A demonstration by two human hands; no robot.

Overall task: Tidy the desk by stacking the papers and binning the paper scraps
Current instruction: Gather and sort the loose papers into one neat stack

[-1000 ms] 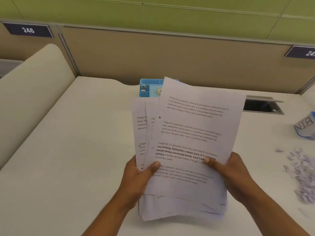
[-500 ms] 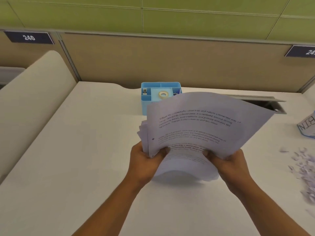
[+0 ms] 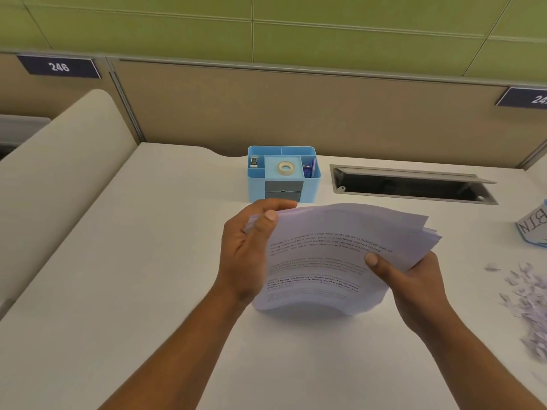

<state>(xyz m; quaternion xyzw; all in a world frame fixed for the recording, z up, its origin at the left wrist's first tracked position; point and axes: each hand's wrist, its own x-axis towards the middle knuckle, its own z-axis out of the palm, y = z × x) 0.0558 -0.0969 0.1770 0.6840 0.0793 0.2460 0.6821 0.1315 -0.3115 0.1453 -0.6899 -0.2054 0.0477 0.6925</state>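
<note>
1. The step in hand is squaring the papers (image 3: 331,232). The sheaf stands tilted at the middle of the desk (image 3: 142,261), its lower edge apparently on the surface and bowed, its far edges fanned and uneven at 2 o'clock.
2. The left hand (image 3: 245,255) grips the sheaf's left edge: the thumb lies on the top sheet near the far left corner, and the fingers wrap round behind.
3. The right hand (image 3: 414,282) pinches the right side, thumb flat on the printed face and fingers curled underneath, out of sight.
4. The stacking looks nearly done, I judge, but the sheets are not yet flush.
5. The next move probably calls for tapping the lower edge on the desk with a loosened grip so the sheets slide level, then laying the stack flat.
6. The blue organiser (image 3: 310,184) sits just beyond the sheaf at 12 o'clock, so the stack needs setting down short of it.
7. The paper scraps (image 3: 529,300) lie loose at 3 o'clock, well apart from the hands and not yet binned. The labelled bin (image 3: 534,226) stands at 2 o'clock, at the frame's edge.
</note>
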